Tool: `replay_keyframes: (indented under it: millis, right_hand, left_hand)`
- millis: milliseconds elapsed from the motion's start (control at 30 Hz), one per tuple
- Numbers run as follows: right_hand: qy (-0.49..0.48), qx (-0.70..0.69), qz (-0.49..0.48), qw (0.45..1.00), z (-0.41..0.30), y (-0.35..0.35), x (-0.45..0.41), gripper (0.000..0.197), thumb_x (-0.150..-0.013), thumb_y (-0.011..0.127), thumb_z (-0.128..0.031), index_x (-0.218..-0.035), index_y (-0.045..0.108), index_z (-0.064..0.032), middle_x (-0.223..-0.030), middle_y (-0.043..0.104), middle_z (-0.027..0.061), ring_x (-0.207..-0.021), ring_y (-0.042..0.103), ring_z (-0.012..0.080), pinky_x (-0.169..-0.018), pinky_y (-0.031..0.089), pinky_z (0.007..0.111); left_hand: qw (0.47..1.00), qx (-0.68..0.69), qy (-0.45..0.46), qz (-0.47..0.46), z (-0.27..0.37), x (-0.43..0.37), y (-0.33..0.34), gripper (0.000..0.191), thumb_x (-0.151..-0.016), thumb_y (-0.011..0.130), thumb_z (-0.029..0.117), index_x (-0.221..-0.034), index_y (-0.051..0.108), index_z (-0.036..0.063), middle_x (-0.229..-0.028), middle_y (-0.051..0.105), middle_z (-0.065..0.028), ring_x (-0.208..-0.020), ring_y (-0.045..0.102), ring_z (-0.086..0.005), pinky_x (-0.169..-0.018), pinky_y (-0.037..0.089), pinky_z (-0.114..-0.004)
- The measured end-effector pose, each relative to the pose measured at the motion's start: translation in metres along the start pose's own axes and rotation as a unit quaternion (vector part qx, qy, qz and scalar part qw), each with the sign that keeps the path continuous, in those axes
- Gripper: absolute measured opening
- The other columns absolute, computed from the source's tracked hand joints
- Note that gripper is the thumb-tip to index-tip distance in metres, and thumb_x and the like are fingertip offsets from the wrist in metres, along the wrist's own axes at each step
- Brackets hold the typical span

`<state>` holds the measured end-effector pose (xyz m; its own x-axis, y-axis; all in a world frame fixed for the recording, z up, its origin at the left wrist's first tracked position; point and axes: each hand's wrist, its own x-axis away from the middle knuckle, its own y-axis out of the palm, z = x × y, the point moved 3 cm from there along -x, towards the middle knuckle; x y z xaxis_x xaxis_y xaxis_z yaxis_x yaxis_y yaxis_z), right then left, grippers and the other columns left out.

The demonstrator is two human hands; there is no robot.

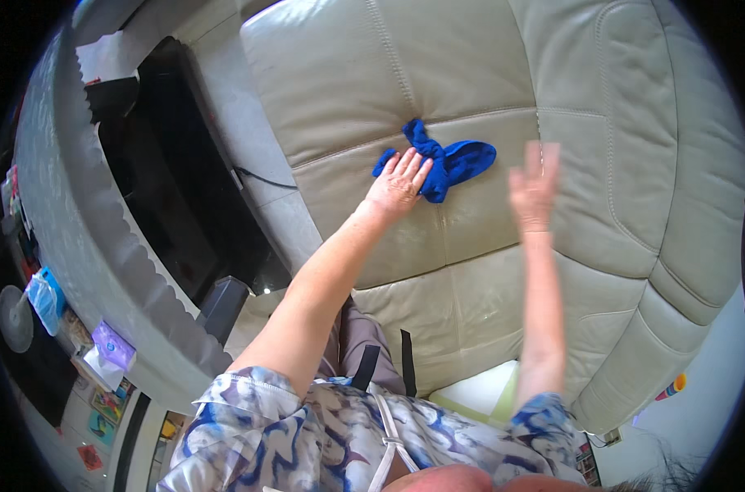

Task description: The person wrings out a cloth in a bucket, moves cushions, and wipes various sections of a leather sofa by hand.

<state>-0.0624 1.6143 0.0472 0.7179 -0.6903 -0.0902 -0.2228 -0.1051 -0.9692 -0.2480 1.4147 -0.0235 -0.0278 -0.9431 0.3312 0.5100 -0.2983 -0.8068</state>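
A crumpled blue cloth [467, 161] lies on the beige leather sofa seat [486, 212]. My left hand [399, 186] holds it down against the leather, palm down, with the fingers over its bunched near-left part. The cloth's right end spreads out beyond my fingers. My right hand [535, 187] is empty and blurred, fingers apart, over the seam between seat and backrest. Whether it touches the leather cannot be made out.
The sofa backrest [633, 154] rises on the right. To the left stands a table with a black top [185, 178] above a tiled floor [234, 117]; a dark cable [264, 178] runs toward the sofa. A green-and-white cushion [480, 393] lies near my body.
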Motion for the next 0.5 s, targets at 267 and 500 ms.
replay_keyframes:
  millis: [267,500]
  right_hand:
    - [0.013,-0.075,-0.09,0.993,-0.145,0.089,0.05,0.055,-0.088,0.058,-0.018,-0.142,0.047,-0.0204,-0.151,0.031,0.021,-0.136,0.031,0.0441,-0.113,0.028,0.051]
    - [-0.002,-0.123,-0.096,0.988,-0.131,0.083,0.047,0.052,-0.091,0.056,-0.022,-0.142,0.046,-0.0158,-0.146,0.037,0.0226,-0.135,0.032,0.0429,-0.113,0.028,0.049]
  left_hand:
    - [0.998,0.039,-0.012,0.05,0.0,0.012,0.0,0.063,-0.087,0.053,0.014,-0.146,0.034,0.0029,-0.152,0.034,-0.0136,-0.146,0.022,-0.0283,-0.117,0.02,-0.049]
    - [0.997,0.049,-0.022,0.053,0.008,0.009,-0.001,0.065,-0.087,0.052,0.011,-0.148,0.032,0.0068,-0.154,0.031,-0.0136,-0.147,0.021,-0.0287,-0.117,0.02,-0.049]
